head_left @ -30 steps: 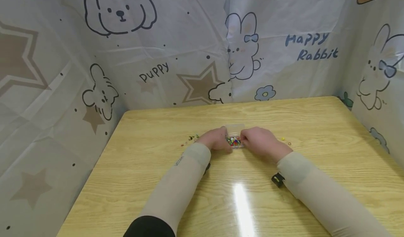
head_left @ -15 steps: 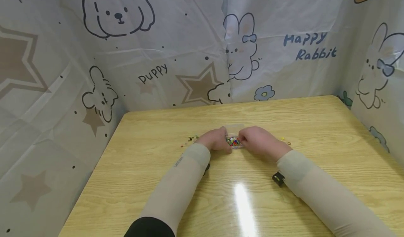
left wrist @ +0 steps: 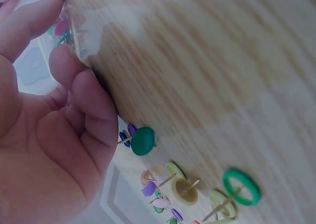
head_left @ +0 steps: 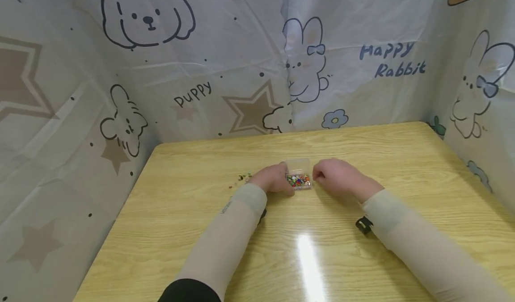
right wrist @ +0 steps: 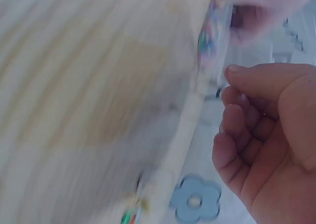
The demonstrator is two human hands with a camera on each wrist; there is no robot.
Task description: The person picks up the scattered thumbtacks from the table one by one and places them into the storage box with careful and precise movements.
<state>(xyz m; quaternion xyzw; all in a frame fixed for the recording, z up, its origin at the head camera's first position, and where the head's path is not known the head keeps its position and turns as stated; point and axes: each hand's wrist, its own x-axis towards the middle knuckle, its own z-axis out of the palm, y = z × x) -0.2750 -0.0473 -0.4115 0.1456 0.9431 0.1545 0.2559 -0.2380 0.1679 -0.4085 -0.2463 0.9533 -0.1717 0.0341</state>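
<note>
A small clear plastic box [head_left: 299, 182] full of multicoloured thumbtacks lies on the table, its transparent lid [head_left: 297, 165] folded back on the far side. My left hand [head_left: 274, 178] holds the box by its left end, fingers bent against it. Just right of the box, apart from it, is my right hand [head_left: 338, 177]. In the right wrist view its fingers are loosely curled, the thumb close to the index finger, and nothing shows between them. Loose thumbtacks [head_left: 243, 177] lie left of my left hand; the left wrist view shows a green thumbtack [left wrist: 143, 141] near its fingers.
The wooden table [head_left: 225, 159] is walled in by a printed white curtain [head_left: 181, 60]. In the right wrist view, blurred small coloured pieces [right wrist: 129, 216] lie on the table near the bottom. A black wrist-camera mount [head_left: 364, 225] hangs under the right sleeve.
My right hand has left the box and shifted a little to the right, uncovering the box's right end. It now covers the loose pieces seen earlier on the right. My left hand stays put.
</note>
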